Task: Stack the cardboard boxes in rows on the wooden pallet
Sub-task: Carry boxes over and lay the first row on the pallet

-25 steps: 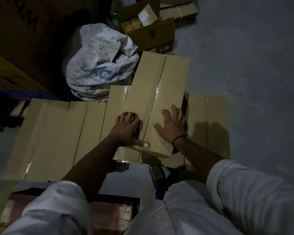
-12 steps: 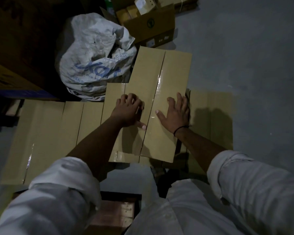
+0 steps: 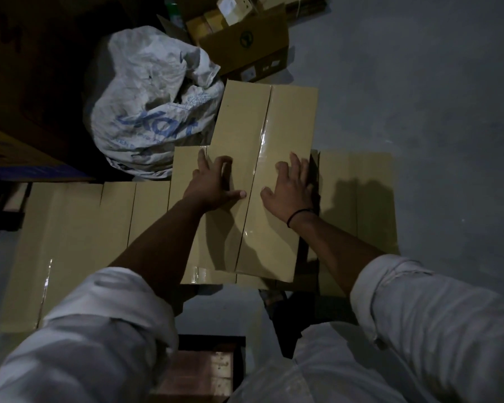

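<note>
A long tan cardboard box (image 3: pixel 262 117) with a taped middle seam lies on top of a row of similar boxes (image 3: pixel 79 237). It juts past the row at the far end. My left hand (image 3: pixel 213 181) rests on its left half, fingers spread, thumb toward the seam. My right hand (image 3: pixel 288 187) presses flat on its right half, fingers reaching the right edge. Another tan box (image 3: pixel 358 196) sits lower on the right. A piece of the wooden pallet (image 3: pixel 204 370) shows between my sleeves at the bottom.
A crumpled white sack (image 3: pixel 149 109) with blue lettering lies behind the row on the left. An open brown carton (image 3: pixel 245 45) holding small boxes stands at the back. Grey concrete floor (image 3: pixel 419 82) spreads to the right. Dark large cartons (image 3: pixel 18 82) stand far left.
Both hands have slid farther along the top box, pushing it away from me. My left hand's fingers have uncurled and spread.
</note>
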